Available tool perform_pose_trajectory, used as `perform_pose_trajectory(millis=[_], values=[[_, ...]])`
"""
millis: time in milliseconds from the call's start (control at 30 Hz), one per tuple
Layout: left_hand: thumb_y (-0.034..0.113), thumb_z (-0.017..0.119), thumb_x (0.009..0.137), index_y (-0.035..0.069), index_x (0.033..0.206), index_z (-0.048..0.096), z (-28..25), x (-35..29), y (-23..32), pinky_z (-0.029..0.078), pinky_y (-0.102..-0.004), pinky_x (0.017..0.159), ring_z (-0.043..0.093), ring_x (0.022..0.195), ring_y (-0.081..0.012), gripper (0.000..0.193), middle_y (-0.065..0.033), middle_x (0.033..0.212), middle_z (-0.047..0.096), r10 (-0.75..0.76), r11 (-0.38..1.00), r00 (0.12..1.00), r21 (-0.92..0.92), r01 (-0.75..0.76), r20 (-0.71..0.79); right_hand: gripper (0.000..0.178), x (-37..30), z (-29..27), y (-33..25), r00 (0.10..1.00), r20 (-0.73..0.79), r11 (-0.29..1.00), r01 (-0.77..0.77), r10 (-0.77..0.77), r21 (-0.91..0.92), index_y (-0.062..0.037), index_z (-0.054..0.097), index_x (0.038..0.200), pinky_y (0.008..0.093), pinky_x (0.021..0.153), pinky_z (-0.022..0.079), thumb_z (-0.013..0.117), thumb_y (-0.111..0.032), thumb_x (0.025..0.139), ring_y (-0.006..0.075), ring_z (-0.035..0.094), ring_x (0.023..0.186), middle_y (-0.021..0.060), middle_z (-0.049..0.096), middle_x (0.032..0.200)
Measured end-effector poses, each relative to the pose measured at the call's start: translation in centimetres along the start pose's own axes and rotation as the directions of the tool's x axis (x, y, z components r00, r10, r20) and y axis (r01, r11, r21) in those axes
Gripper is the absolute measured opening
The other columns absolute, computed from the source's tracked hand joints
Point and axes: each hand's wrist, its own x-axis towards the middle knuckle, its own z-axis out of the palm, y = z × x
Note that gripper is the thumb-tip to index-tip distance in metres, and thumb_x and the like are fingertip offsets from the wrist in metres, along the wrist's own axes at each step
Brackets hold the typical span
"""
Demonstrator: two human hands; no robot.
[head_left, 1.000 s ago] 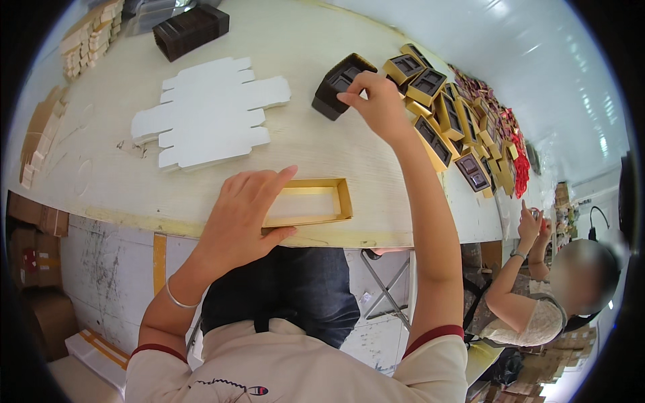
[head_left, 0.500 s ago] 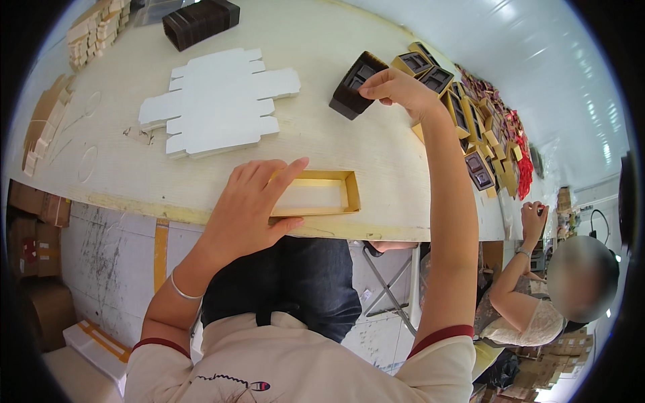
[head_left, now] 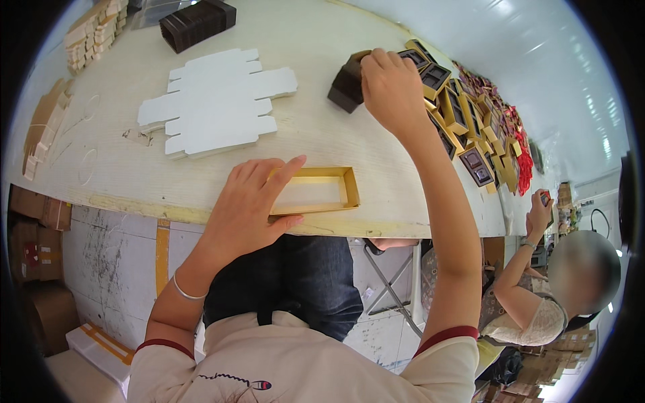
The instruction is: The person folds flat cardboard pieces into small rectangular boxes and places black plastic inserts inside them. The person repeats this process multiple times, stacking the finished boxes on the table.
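A shallow open gold box (head_left: 348,189) with a pale inside lies near the table's front edge. My left hand (head_left: 252,198) holds its left end, the thumb along the near wall and the index finger over the far wall. Farther off to the right stands a stack of dark brown plastic trays (head_left: 345,86). My right hand (head_left: 395,91) is closed over its right side and top, fingers bent at the uppermost tray; the fingertips are partly hidden.
A stack of flat white box blanks (head_left: 215,101) lies left of centre. Another dark tray stack (head_left: 198,25) is behind it. Filled gold boxes (head_left: 475,166) crowd the right side. Folded card pieces (head_left: 96,33) stand far left. A co-worker (head_left: 521,289) is at work on the right.
My right hand has turned and shifted over the dark tray stack's right side, from a pinch on its top face. The left hand and gold box stay nearly in place.
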Motion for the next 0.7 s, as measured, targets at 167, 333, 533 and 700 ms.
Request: perform_pose_trajectory(millis=[167,333,533,700], values=[[0.02,0.08,0.068,0.012,0.139,0.043,0.1,0.1,0.1,0.037,-0.0436,0.099,0.048,0.111,-0.0344,0.08,-0.0135,0.121,0.053,0.008,1.0,1.0,-0.015,-0.009,-0.012,0.014,-1.4,-2.0,0.8,0.84,-0.394,0.916,-0.269,0.374,0.297,-0.0046,0.053,0.087,0.0349,0.055,0.042,0.051,-0.016,0.095,0.027,0.053,0.064,0.0102,0.058,0.074],[0.022,0.083,0.065,0.012,0.141,0.04,-0.5,-0.1,0.1,0.038,-0.0434,0.097,0.049,0.108,-0.0329,0.088,-0.0115,0.119,0.055,-0.006,0.999,0.999,0.048,0.009,-0.045,0.03,-4.9,-8.7,-0.9,0.643,0.381,-0.296,-0.242,0.665,0.924,0.0006,0.056,0.101,0.0262,0.05,0.036,0.038,-0.023,0.103,0.014,0.047,0.053,0.0087,0.057,0.073],[0.021,0.083,0.064,0.013,0.143,0.038,-0.1,0.5,0.6,0.043,-0.0406,0.093,0.051,0.106,-0.0307,0.091,-0.0096,0.12,0.055,-0.02,0.997,0.999,-0.078,0.022,0.03,0.03,-12.7,-10.6,-5.9,0.464,0.809,-0.642,-0.505,0.362,0.577,-0.0023,0.054,0.1,0.0258,0.047,0.042,0.04,-0.029,0.103,0.0163,0.055,0.055,0.01,0.06,0.072],[0.019,0.083,0.064,0.013,0.14,0.043,0.4,1.1,1.3,0.042,-0.0405,0.097,0.05,0.111,-0.0319,0.086,-0.0109,0.122,0.054,0.066,0.996,0.993,-0.06,-0.061,0.096,0.02,-14.6,-9.3,-8.1,0.522,0.835,-0.746,-0.484,0.172,0.457,-0.0028,0.051,0.107,0.0242,0.051,0.042,0.045,-0.021,0.102,0.0138,0.052,0.057,0.0081,0.06,0.083]])
